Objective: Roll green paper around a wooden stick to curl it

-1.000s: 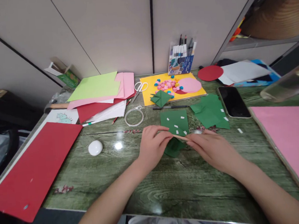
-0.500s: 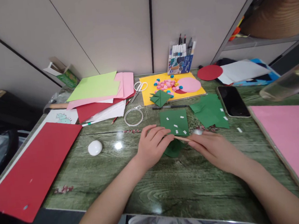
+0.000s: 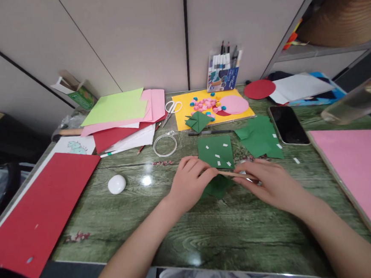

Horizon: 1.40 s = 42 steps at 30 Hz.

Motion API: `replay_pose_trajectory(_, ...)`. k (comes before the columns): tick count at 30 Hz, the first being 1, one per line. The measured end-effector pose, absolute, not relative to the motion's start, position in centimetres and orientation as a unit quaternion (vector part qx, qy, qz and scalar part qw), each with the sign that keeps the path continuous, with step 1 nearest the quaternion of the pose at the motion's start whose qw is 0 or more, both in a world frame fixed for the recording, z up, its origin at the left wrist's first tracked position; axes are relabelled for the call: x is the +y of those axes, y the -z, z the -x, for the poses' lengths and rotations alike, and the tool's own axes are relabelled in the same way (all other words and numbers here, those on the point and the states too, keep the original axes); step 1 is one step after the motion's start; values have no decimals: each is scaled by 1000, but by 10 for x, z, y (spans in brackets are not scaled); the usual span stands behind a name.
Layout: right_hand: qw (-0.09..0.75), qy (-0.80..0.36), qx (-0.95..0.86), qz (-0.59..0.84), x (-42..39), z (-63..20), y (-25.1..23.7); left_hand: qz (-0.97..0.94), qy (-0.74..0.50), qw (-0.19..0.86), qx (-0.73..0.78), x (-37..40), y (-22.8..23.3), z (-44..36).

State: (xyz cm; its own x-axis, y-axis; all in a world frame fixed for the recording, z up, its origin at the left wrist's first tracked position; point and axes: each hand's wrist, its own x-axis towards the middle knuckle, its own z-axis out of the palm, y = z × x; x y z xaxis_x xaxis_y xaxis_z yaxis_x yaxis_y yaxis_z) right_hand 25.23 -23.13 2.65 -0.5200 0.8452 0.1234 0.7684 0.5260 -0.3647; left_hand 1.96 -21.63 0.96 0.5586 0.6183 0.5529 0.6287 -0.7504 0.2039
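A thin tan stick (image 3: 235, 175), likely wooden, runs between my two hands just above the table. My left hand (image 3: 190, 181) pinches its left end, fingers curled. My right hand (image 3: 269, 181) grips the other end between thumb and fingers. Beneath the stick and partly under my left hand is a piece of green paper (image 3: 216, 188); I cannot tell whether my left fingers hold it too. Just beyond my hands lies a green paper square (image 3: 215, 151) with several small white pieces on it. Farther right are more green sheets (image 3: 259, 137).
Behind lie a folded green paper shape (image 3: 198, 121), a yellow sheet (image 3: 181, 109) with pink and blue bits, scissors (image 3: 172, 108) and a tape roll (image 3: 165, 145). A phone (image 3: 287, 124) and pink sheets (image 3: 361, 168) lie right; red paper (image 3: 46, 210) and a white round object (image 3: 116, 184) left.
My right hand has opened its grip somewhat, and more of the stick shows between its fingers. The green paper beneath has shifted slightly. My left hand keeps nearly the same place.
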Motion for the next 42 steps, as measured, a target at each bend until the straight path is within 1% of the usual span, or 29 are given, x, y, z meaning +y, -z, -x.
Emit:
replay_pose_trajectory(5,157,-171,-852,469,-231,-252,-27,882,331,38,-334,-216,-13,-19)
replay_pose_trajectory(9,169,-190,-847,467,-231,-251,-27,876,342,23,-339,-216,-14,-19)
replay_pose_trajectory(16,176,-154,-861,452,-230,-248,-27,871,322,8,-372,-218,-13,-22)
replay_pose_trajectory(23,182,-144,-867,441,-228,-248,-26,875,288,31,-387,-218,-13,-23)
replay_pose_trajectory(28,183,-101,-873,441,-228,-249,-23,873,293,36,-389,-218,-11,-23)
replay_pose_trajectory(38,190,-124,-871,435,-228,-249,-25,868,334,97,-354,-220,-14,-21)
replay_pose_trajectory(42,192,-134,-870,434,-228,-249,-24,869,328,84,-361,-219,-12,-21)
